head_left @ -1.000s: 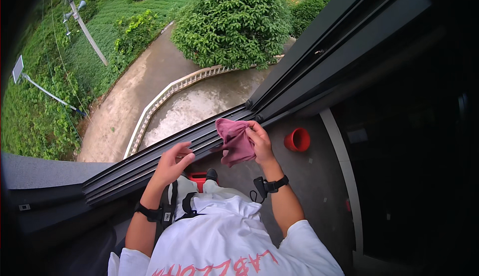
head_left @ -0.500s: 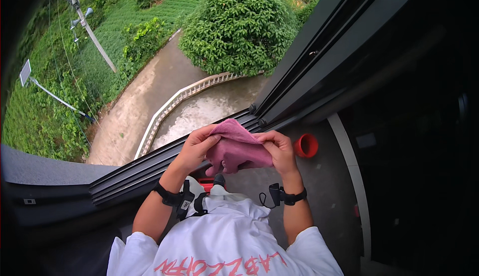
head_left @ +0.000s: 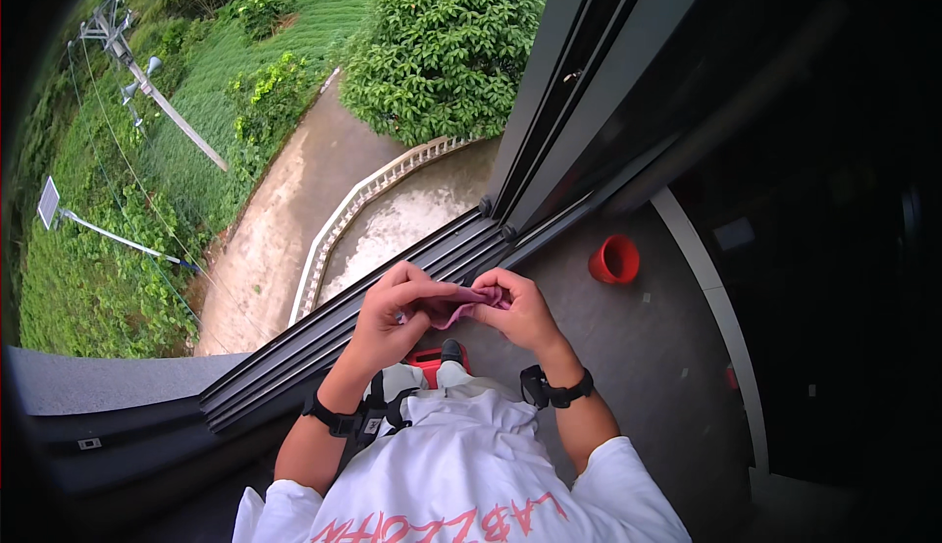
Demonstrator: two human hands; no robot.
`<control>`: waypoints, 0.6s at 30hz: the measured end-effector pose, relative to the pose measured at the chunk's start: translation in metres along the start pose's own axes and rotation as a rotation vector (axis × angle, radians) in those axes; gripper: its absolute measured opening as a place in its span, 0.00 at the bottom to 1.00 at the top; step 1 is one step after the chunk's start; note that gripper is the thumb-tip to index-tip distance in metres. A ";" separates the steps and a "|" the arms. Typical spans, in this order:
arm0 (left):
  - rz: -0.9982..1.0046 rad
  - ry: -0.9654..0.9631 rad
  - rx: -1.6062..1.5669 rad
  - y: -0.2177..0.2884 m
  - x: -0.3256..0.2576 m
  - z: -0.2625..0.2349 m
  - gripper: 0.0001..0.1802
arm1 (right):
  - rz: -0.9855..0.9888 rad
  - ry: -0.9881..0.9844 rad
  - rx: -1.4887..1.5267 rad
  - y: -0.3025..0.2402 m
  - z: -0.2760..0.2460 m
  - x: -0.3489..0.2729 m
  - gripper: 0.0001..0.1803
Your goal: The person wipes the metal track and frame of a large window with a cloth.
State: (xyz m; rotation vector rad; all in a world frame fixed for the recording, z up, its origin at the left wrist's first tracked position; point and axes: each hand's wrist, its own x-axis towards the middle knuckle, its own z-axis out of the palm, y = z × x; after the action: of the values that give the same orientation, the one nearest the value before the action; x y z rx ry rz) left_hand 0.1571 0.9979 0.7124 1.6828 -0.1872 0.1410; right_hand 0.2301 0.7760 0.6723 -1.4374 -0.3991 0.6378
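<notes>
A pink cloth (head_left: 454, 310), bunched and folded, is stretched between my two hands in front of my chest. My left hand (head_left: 388, 315) pinches its left end between thumb and fingers. At the other end, my right hand (head_left: 518, 310) grips the cloth with the thumb beneath and the fingers curled over it. Much of the cloth is hidden inside the fingers. Black straps with small devices sit round both wrists. Just beyond my hands runs the dark sliding-window track (head_left: 324, 342).
A red bucket (head_left: 615, 259) stands on the grey floor (head_left: 638, 366) to the right. Below me, a foot rests on a red stool or step (head_left: 428, 359). The window is open at the left, with a long drop to a paved road (head_left: 270, 219). A dark window frame (head_left: 579, 82) rises ahead.
The cloth hung spread out with its lower edge down; now it is gathered into a small bunch. My hands have drawn closer together. The view has shifted slightly.
</notes>
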 end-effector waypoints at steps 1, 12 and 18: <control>-0.030 0.020 0.016 0.001 -0.002 0.000 0.29 | 0.000 0.002 0.004 0.002 0.000 -0.001 0.15; -0.310 -0.232 -0.358 -0.030 -0.005 -0.009 0.08 | -0.106 -0.016 0.279 0.017 -0.009 -0.001 0.14; -0.160 -0.242 -0.805 -0.047 -0.007 -0.003 0.11 | 0.038 -0.117 -0.159 0.040 -0.035 -0.018 0.22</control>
State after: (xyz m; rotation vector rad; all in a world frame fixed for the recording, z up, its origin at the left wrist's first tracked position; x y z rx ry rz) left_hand 0.1601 1.0064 0.6660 0.9000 -0.2480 -0.2378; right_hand 0.2307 0.7378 0.6307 -1.5657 -0.5247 0.7367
